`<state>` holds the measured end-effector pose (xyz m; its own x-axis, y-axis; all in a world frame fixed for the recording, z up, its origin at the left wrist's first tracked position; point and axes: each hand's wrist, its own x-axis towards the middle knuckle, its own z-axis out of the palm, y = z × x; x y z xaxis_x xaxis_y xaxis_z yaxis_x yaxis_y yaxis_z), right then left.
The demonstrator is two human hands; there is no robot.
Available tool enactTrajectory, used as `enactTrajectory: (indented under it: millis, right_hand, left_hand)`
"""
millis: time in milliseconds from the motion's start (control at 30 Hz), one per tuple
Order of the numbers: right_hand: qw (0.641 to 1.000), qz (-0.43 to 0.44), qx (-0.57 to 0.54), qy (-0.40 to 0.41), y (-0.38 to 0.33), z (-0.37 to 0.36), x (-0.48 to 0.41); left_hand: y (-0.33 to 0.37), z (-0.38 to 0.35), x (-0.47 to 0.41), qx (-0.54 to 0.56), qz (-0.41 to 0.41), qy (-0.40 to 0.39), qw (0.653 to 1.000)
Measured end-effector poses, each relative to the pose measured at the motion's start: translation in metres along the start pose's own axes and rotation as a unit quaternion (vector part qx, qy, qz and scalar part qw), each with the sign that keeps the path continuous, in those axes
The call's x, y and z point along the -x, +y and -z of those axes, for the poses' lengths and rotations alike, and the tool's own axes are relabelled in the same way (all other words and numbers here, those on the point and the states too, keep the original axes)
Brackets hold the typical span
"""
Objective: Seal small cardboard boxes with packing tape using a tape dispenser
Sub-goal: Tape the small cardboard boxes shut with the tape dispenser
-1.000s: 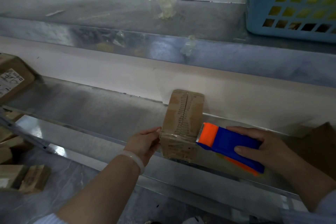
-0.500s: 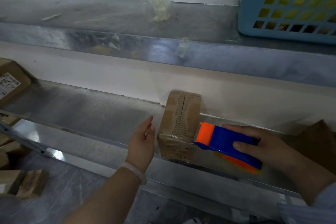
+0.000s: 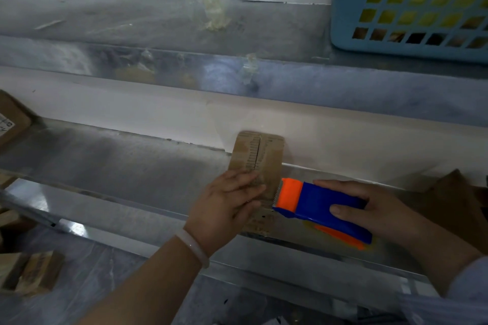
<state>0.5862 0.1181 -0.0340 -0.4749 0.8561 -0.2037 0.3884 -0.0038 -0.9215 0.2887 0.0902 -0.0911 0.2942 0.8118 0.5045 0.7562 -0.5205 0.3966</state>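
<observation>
Small cardboard box point(image 3: 257, 163): one, standing on the metal bench point(image 3: 118, 166) against the white wall, its top seam visible.
Left hand point(image 3: 227, 206): fingers laid flat across the near part of the box top; pale bracelet point(image 3: 194, 248) on the wrist.
Tape dispenser point(image 3: 322, 206): blue body, orange front; toothed edge touching the right side of the box.
Right hand point(image 3: 369, 208): gripping the dispenser, thumb on its near side.
Blue basket point(image 3: 343, 21): on the upper shelf point(image 3: 105, 21), top right.
Tape scraps point(image 3: 214, 8): crumpled, stuck to that shelf.
Labelled box point(image 3: 13, 119): at the far left edge.
Further boxes point(image 3: 34, 274): lower left, below the bench.
</observation>
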Motion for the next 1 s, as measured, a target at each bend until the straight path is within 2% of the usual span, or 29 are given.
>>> enactTrajectory:
  millis: [133, 267, 467, 667, 833, 967, 1000]
  right_hand:
    - [0.999, 0.004, 0.028, -0.025, 0.001, 0.001, 0.000]
    - [0.999, -0.006, 0.010, -0.039, 0.000, 0.010, 0.002]
    - [0.998, -0.007, 0.045, -0.044, 0.001, 0.039, 0.014]
    - [0.988, -0.032, 0.140, -0.055, -0.002, 0.039, 0.018]
    - [0.955, 0.015, 0.298, -0.008, 0.004, 0.006, 0.006]
    - [0.873, -0.010, 0.485, -0.044, 0.019, -0.001, 0.001]
    - [0.874, -0.025, 0.484, -0.033, 0.026, 0.000, 0.003]
  left_hand:
    - [0.001, -0.010, 0.002, -0.017, 0.020, -0.032, 0.999]
    - [-0.003, -0.012, 0.001, -0.023, -0.008, -0.033, 0.999]
    - [-0.005, -0.012, 0.001, -0.002, 0.009, -0.033, 0.999]
    - [-0.004, -0.014, -0.001, -0.008, 0.012, -0.029, 0.999]
    - [-0.001, -0.015, -0.001, -0.019, 0.019, -0.033, 0.999]
    - [-0.002, -0.012, 0.000, -0.004, 0.044, -0.049, 0.998]
    - [-0.003, -0.011, 0.000, 0.001, 0.046, -0.055, 0.997]
